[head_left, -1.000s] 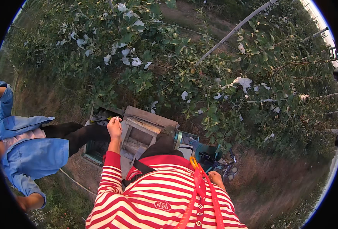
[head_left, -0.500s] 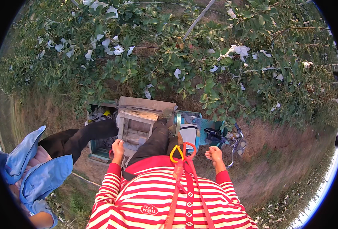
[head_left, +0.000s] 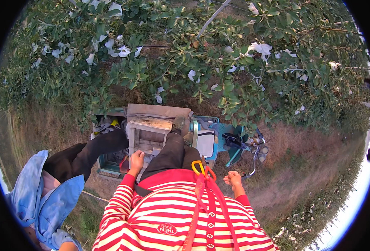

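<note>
My left hand (head_left: 136,161) is beside my left thigh, near the wooden stool (head_left: 151,123), its fingers curled closed and nothing visible in it. Out past my right hip, my right hand (head_left: 234,180) hangs in the air with its fingers bent in, also showing nothing held. Between the hands, scissors with a yellow and a red handle (head_left: 198,167) rest at my waist; their blades cannot be made out. Red straps (head_left: 199,190) hang down my striped top near the handles. My foot (head_left: 179,123) is beside the stool on the cart.
I am on a green cart (head_left: 109,171) with handlebars (head_left: 259,144) at the right. A person in a blue jacket (head_left: 58,198) stands at the left, one leg reaching the cart. Leafy fruit trees (head_left: 180,62) with white bags (head_left: 260,49) fill the far side; dry grass (head_left: 293,180) lies right.
My left hand has moved slightly right and its fingers point up more. The scissor handles have shifted a little lower. The person in blue has moved slightly right.
</note>
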A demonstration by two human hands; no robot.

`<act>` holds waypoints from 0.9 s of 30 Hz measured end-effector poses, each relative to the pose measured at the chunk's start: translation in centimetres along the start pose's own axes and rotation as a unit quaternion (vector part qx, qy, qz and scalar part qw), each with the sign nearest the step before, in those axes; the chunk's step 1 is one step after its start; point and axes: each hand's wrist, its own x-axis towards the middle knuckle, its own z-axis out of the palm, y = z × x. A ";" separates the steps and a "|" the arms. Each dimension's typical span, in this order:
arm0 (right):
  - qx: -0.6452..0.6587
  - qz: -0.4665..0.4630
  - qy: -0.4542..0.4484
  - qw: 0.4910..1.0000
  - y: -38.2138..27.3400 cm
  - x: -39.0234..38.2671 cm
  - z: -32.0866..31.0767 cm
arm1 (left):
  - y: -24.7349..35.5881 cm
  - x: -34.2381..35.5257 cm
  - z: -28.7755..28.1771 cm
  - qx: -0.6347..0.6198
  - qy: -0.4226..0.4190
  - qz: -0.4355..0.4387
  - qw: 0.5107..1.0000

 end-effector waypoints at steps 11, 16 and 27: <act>-0.003 -0.051 -0.048 0.998 -5.5 -3.6 5.0 | 2.2 2.5 0.2 -0.031 0.000 0.066 0.997; -0.028 -0.052 -0.060 0.996 -6.2 -2.0 5.2 | 1.0 1.2 0.6 -0.035 0.027 0.054 0.998; -0.048 -0.042 -0.048 0.997 -3.1 1.7 1.0 | 0.3 -2.2 0.7 -0.004 0.027 -0.003 1.000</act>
